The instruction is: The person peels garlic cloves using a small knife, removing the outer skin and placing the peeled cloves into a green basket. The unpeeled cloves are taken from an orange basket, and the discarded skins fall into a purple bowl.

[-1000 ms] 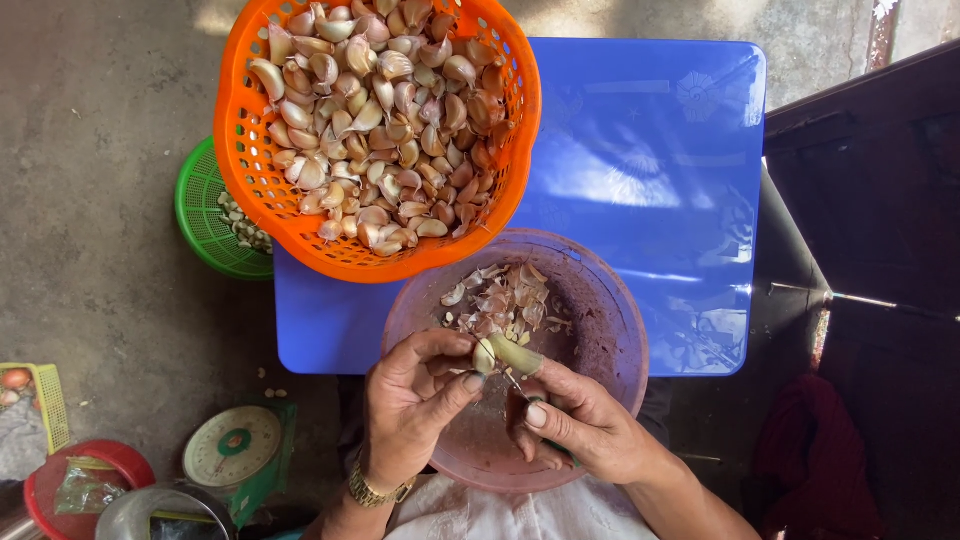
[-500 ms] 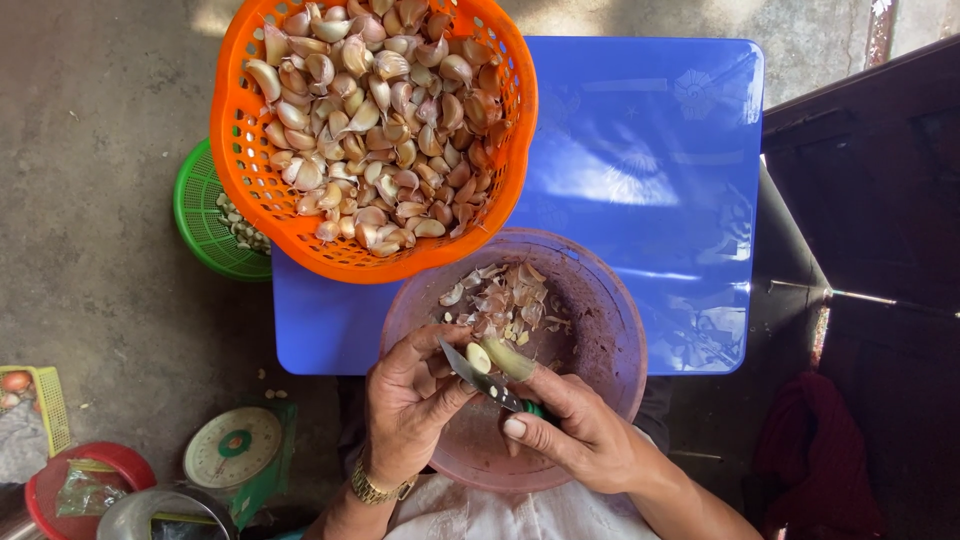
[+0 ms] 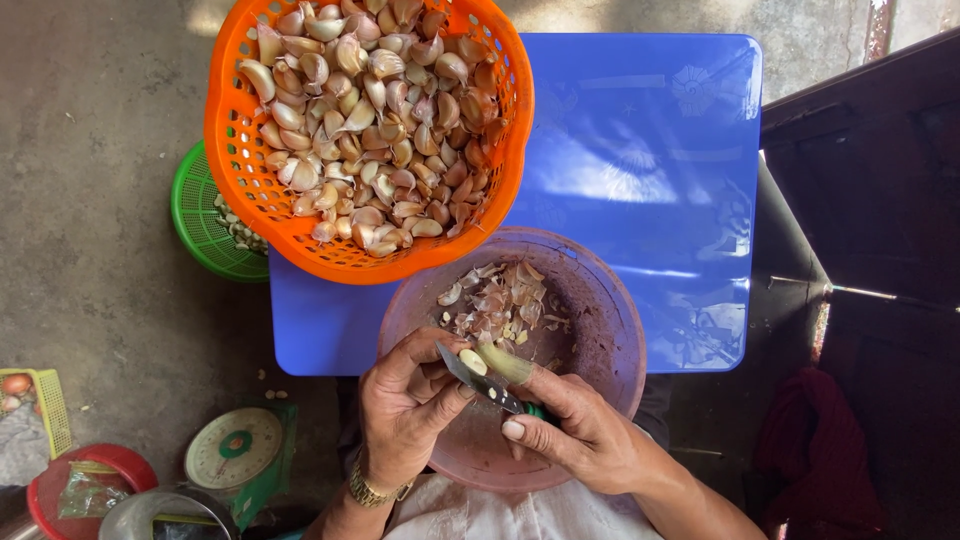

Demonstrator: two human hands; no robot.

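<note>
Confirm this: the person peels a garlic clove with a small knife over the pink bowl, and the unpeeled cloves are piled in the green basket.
One detail is wrong. The head view shows the unpeeled cloves piled in the orange basket, not the green basket, which sits half hidden under it. The rest holds: the right hand works a small knife on a clove that the left hand holds over the pink bowl.

Pale garlic clove [image 3: 473, 361] against small knife [image 3: 478, 378] blade, above pink bowl [image 3: 610, 330] of skins.
</note>
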